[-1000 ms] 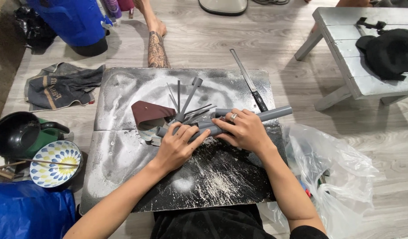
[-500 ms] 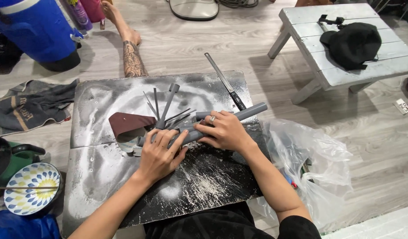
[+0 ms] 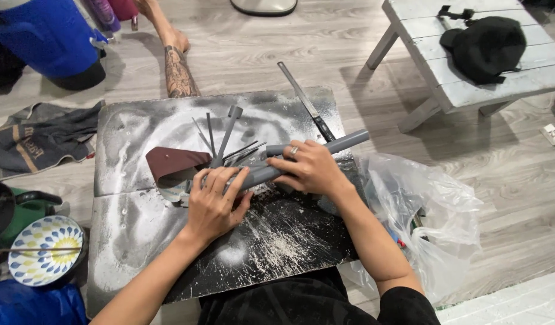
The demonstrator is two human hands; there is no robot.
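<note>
My left hand point(image 3: 214, 201) presses down on the near end of a grey plastic pipe point(image 3: 262, 174) lying across a dusty dark board point(image 3: 139, 235) on the floor. My right hand point(image 3: 310, 168), a ring on one finger, grips the same grey pipes around their middle; a second pipe end point(image 3: 346, 142) sticks out to the right. Thin grey strips point(image 3: 220, 138) fan out behind my hands. A curled brown sheet of sandpaper point(image 3: 172, 164) lies left of my left hand. A long knife point(image 3: 304, 99) rests at the board's far right.
Another person's tattooed leg point(image 3: 180, 72) lies beyond the board. A blue container point(image 3: 45, 36) stands far left, a dark cloth point(image 3: 39, 135) beside it. A patterned plate point(image 3: 42, 250) and green pot sit near left. A clear plastic bag point(image 3: 422, 222) lies right; a white stool point(image 3: 470, 54) carries a black cap.
The view has shifted, so everything sits lower and farther right in the frame. My hands stay clamped on the grey pipe, the left fingers sliding slightly along it.
</note>
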